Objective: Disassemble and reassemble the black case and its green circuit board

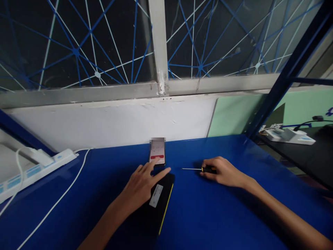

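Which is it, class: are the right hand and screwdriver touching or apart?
Touching: the head view shows the right hand holding the screwdriver by its handle.

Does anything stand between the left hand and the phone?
Nothing visible stands in the way: the left hand extends over part of the black object, and one finger overlaps the lower screen of the phone.

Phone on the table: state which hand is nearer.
Left. The left hand is at the lower end of the phone; the right hand, holding a screwdriver, is off to its right.
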`<move>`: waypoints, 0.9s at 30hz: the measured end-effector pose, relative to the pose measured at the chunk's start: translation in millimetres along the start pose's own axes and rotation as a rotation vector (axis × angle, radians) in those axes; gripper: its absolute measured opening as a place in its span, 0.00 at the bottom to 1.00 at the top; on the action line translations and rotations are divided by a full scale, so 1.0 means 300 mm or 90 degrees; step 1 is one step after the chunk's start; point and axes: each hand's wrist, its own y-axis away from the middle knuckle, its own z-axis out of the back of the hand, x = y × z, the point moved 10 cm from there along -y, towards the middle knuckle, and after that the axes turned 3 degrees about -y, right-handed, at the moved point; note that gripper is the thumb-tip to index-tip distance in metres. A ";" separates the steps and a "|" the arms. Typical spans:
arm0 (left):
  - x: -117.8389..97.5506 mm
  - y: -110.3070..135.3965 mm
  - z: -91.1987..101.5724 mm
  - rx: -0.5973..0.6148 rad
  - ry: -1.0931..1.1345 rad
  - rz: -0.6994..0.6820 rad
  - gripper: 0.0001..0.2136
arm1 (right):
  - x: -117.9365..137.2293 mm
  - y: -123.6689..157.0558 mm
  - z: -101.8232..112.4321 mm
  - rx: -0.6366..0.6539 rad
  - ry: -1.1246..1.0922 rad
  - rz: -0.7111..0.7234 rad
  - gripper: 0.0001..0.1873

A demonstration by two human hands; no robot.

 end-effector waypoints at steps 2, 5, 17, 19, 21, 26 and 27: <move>-0.033 0.013 0.001 0.018 0.016 -0.073 0.46 | -0.001 -0.001 -0.001 0.000 0.001 0.000 0.07; -0.069 0.029 0.009 0.042 0.054 -0.116 0.49 | -0.004 -0.002 -0.005 0.001 0.002 0.001 0.07; 0.089 0.054 0.007 0.066 0.136 -0.029 0.38 | 0.004 0.001 -0.021 0.020 -0.017 0.026 0.15; 0.120 0.054 0.005 0.065 0.139 -0.022 0.36 | 0.013 0.002 -0.024 0.019 -0.021 0.040 0.17; 0.157 0.054 0.004 0.058 0.150 0.004 0.32 | 0.026 0.002 -0.025 0.015 -0.017 0.054 0.17; 0.235 0.058 -0.008 0.051 0.157 0.066 0.34 | 0.050 0.001 -0.038 0.027 -0.005 0.070 0.22; 0.241 0.058 -0.009 0.051 0.154 0.067 0.34 | 0.050 0.001 -0.038 0.023 -0.001 0.068 0.23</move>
